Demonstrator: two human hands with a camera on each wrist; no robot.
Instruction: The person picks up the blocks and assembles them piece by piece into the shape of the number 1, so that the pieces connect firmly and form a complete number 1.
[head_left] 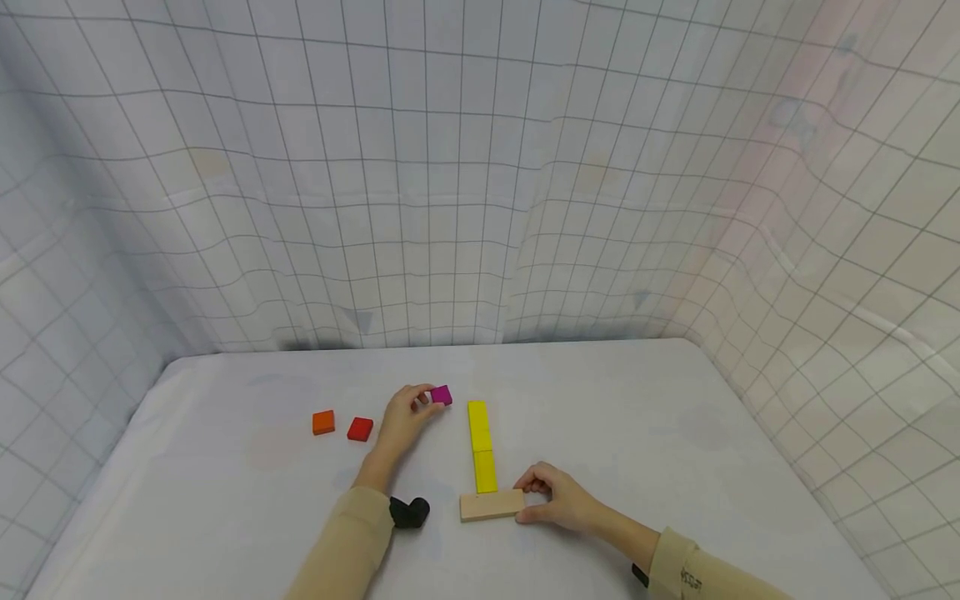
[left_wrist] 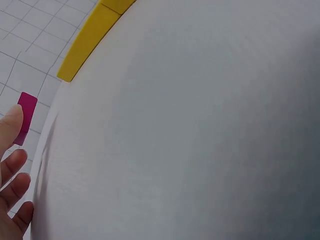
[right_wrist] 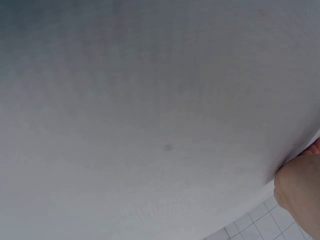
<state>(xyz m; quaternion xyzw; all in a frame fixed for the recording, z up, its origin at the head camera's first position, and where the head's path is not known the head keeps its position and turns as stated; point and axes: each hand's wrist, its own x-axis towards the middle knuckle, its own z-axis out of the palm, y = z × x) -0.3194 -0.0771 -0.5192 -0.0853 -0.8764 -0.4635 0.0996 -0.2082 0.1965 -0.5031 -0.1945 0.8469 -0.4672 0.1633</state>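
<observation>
My left hand pinches a small magenta block between thumb and fingers. In the left wrist view the thumb lies over the face of that block, and the other fingers are loosely bent below it. Two yellow blocks lie end to end in a line, to the right of the magenta one. Across their near end lies a plain wooden plank. Its right end is between the thumb and fingers of my right hand. The right wrist view shows only part of the right hand, with the plank out of sight.
To the left of my left hand, an orange block and a red block lie on the white-covered table. Grid-patterned curtains hang behind the table and along its sides.
</observation>
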